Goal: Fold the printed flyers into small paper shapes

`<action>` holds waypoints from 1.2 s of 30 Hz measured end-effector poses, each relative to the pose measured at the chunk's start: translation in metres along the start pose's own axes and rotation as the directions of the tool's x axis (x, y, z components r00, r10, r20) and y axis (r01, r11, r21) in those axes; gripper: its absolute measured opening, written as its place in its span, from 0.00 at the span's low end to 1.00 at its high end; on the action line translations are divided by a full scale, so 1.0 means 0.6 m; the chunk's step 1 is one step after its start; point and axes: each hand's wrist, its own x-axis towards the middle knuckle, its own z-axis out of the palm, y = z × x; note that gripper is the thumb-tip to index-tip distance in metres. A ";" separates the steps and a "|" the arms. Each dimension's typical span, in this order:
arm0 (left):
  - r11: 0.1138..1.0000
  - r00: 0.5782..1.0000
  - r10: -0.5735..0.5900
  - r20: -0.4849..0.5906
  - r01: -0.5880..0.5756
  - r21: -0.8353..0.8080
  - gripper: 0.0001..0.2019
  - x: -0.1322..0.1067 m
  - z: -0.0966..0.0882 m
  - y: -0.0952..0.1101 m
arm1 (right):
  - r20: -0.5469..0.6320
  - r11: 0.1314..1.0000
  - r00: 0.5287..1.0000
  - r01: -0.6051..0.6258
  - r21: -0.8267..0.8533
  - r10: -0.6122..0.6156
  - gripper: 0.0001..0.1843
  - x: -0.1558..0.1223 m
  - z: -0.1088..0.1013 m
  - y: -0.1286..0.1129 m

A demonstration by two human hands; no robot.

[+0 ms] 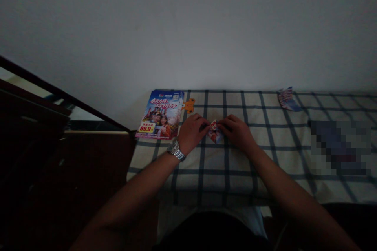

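Observation:
Between my two hands a small folded paper (214, 132) with printed red, white and blue patches lies on the checked cloth, its lower end coming to a point. The fingers of my left hand (193, 131) pinch its left edge; a metal watch (176, 150) is on that wrist. My right hand (236, 131) grips the upper right edge with thumb and fingers. Left of my hands is a stack of printed flyers (160, 115), the top one blue and pink. Parts of the folded paper are covered by my fingertips.
The checked cloth (244, 178) covers the surface up to the pale wall (188, 27). An orange bear-shaped figure (189, 105) is beside the flyers. Another folded paper piece (288, 100) stands at the back right. A blurred-out dark object (338, 147) lies at the right. Dark furniture (29, 133) is at the left.

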 end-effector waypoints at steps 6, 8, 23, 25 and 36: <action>1.000 1.000 -0.002 0.012 0.002 -0.014 0.07 0.003 -0.002 0.003 | 0.013 0.999 1.000 -0.025 -0.023 0.025 0.09 0.000 0.000 -0.003; 1.000 1.000 0.005 0.010 -0.005 -0.019 0.07 0.003 -0.003 0.005 | 0.014 1.000 1.000 -0.028 -0.013 0.028 0.09 0.001 -0.002 -0.005; 0.999 0.998 0.042 0.050 -0.042 -0.005 0.08 0.000 -0.005 0.005 | 0.003 0.993 1.000 0.005 -0.116 -0.005 0.19 -0.003 0.005 0.001; 0.999 0.998 0.051 0.046 -0.051 0.006 0.10 -0.001 -0.004 0.005 | -0.001 0.995 1.000 0.005 -0.104 -0.005 0.18 -0.003 0.006 0.002; 0.996 0.996 0.091 0.008 -0.091 -0.005 0.11 -0.005 0.001 0.003 | 0.020 1.000 1.000 0.005 0.001 -0.006 0.16 -0.002 -0.002 -0.001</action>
